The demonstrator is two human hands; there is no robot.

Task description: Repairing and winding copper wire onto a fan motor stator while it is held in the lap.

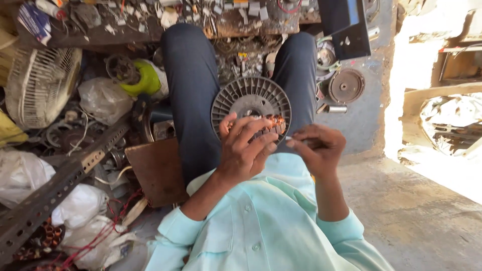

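Motor stator (268,124): copper-wound core seated in a round grey ribbed housing (251,98), held over the lap, centre. Left hand (243,148): fingers curled, clamped on the stator's near side. Right hand (317,148): pinched together on a thin pale tool (291,138) touching the windings. White plastic bags (80,206), near left.

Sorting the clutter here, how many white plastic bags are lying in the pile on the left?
4: one bag by the green part, one at the left edge, two near the bottom. Others may be buried.
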